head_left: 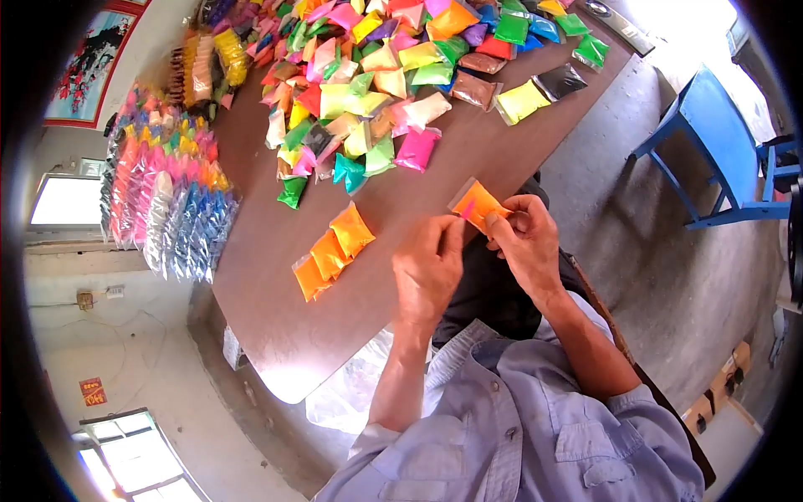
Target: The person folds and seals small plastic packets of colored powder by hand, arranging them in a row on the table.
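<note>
My right hand [529, 247] pinches an orange packet [478, 203] of soft filling in a clear wrapper, held over the table's near edge. Close to the packet's left end is my left hand [428, 268], its fingers curled together; what they hold, if anything, is hidden. A small pink spot [468, 210] shows on or against the packet near those fingertips. To the left on the table, several orange packets [332, 254] lie overlapping in a short slanted row.
A heap of small packets in many colours [368, 92] covers the far part of the brown table [276, 343]. Bundled clear bags of coloured packets [171, 184] stand along the left edge. A blue chair [719, 138] is on the floor at the right.
</note>
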The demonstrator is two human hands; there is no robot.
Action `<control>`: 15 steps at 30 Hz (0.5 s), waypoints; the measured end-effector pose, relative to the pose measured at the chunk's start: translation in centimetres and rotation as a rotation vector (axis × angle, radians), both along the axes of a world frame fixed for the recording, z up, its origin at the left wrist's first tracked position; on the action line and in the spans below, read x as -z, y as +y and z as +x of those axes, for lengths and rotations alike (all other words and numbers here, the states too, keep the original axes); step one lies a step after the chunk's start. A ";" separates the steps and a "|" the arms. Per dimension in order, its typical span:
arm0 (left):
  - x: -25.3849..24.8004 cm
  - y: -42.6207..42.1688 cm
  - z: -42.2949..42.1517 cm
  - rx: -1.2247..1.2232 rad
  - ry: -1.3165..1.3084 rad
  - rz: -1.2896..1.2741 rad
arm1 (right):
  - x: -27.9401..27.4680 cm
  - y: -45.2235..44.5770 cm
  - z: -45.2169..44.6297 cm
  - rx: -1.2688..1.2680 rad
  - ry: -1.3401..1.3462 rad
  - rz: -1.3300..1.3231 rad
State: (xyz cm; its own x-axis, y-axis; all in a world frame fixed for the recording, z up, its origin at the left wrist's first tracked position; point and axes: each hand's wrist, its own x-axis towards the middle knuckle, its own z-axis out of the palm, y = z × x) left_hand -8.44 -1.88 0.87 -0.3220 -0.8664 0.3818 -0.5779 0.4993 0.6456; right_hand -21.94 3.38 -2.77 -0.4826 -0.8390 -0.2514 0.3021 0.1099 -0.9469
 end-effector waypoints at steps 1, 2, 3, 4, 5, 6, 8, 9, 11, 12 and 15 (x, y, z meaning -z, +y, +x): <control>0.0 0.5 -0.3 0.041 0.060 0.030 | -0.1 0.0 0.1 0.010 -0.008 -0.001; 0.8 0.7 -0.3 0.061 0.051 0.022 | -0.2 0.0 0.1 0.005 -0.007 -0.001; 0.8 0.6 -0.2 0.054 0.054 0.020 | -0.2 0.0 0.1 0.003 -0.020 0.009; 0.8 0.6 -0.1 0.007 0.026 0.055 | -0.3 0.0 0.0 0.002 -0.033 0.020; 0.8 0.5 0.0 -0.040 -0.001 0.090 | -0.4 0.1 -0.1 -0.003 -0.030 0.018; 0.9 0.2 0.4 -0.063 -0.074 0.036 | -0.4 0.1 -0.2 -0.011 -0.017 0.032; 0.9 -0.1 1.6 -0.095 -0.072 0.002 | -0.7 0.1 -0.3 -0.034 -0.004 0.040; 0.9 -0.2 2.3 -0.117 -0.073 -0.030 | -0.8 0.2 -0.3 -0.029 -0.005 0.065; 0.8 0.3 4.2 -0.124 -0.029 -0.037 | -0.6 0.5 -0.1 -0.035 -0.012 0.093; 0.4 0.9 5.2 -0.180 0.002 -0.052 | -0.5 0.7 0.1 -0.033 0.054 0.045; -0.6 2.1 9.2 -0.384 0.002 -0.122 | -0.7 1.1 1.9 -0.083 0.091 -0.030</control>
State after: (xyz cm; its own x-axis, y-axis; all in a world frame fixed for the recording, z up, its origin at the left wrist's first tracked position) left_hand 0.80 0.25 1.51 0.0170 -0.8717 0.4898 -0.7360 0.3207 0.5962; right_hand -20.04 4.45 -2.04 -0.4309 -0.8835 -0.1837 0.2056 0.1022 -0.9733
